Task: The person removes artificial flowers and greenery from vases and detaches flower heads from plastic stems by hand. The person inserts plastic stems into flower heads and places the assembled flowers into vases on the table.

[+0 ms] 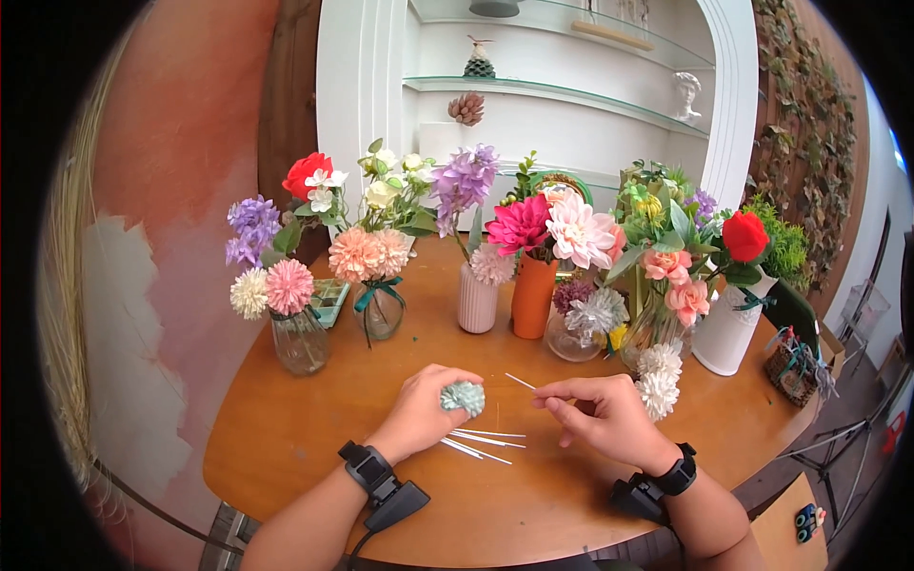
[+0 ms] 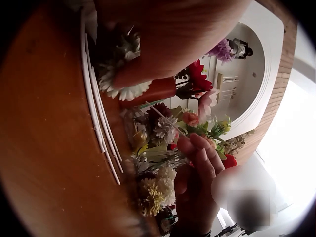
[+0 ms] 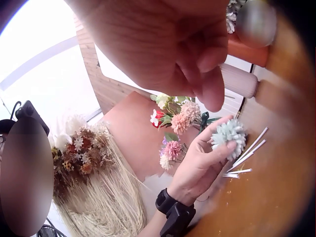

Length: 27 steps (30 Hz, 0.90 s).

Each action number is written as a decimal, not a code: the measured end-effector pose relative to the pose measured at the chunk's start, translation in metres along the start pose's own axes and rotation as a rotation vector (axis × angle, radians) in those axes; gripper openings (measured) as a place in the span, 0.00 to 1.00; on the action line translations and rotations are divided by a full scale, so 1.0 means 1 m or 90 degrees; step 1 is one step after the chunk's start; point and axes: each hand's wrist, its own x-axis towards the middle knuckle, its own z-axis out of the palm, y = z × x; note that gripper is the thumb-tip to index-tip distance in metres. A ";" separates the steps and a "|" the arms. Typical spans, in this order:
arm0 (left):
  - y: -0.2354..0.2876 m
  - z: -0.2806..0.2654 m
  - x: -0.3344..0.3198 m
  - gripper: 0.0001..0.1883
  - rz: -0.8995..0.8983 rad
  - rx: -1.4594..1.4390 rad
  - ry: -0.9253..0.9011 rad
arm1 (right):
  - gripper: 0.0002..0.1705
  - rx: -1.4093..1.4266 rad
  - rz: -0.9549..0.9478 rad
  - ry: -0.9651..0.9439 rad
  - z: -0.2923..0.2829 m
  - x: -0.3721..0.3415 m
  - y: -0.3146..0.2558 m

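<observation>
My left hand [image 1: 424, 411] grips a pale green pompom flower [image 1: 463, 398], thumb and fingers round its sides; the right wrist view shows the same flower [image 3: 229, 138] facing up from the hand [image 3: 200, 165]. My right hand [image 1: 609, 415] pinches a thin white stick [image 1: 520, 382] between thumb and fingertips, its free end pointing toward the flower but apart from it. In the left wrist view the stick [image 2: 163, 117] slants from the right hand's fingertips [image 2: 190, 143]. Several white sticks [image 1: 486, 439] lie fanned on the table beside the left hand.
Along the back of the wooden table [image 1: 381, 514] stand a glass vase [image 1: 301, 344], a pink ribbed vase [image 1: 477, 300], an orange vase [image 1: 531, 297] and a white pitcher [image 1: 725, 333], all with flowers. White pompom flowers [image 1: 657, 392] hang near my right hand. A basket [image 1: 790, 371] is at the right.
</observation>
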 end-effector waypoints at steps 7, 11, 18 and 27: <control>0.016 -0.008 -0.001 0.25 -0.130 -0.733 0.120 | 0.14 0.123 -0.031 -0.061 0.002 -0.002 0.002; 0.014 -0.016 0.001 0.26 -0.138 -0.869 0.086 | 0.15 0.195 -0.002 -0.111 0.004 -0.006 -0.001; 0.016 -0.006 0.000 0.25 -0.106 -0.743 0.127 | 0.15 0.223 -0.024 -0.096 0.006 -0.007 0.003; 0.016 -0.008 0.001 0.16 -0.155 -0.747 0.067 | 0.15 0.218 -0.034 -0.101 0.006 -0.007 0.002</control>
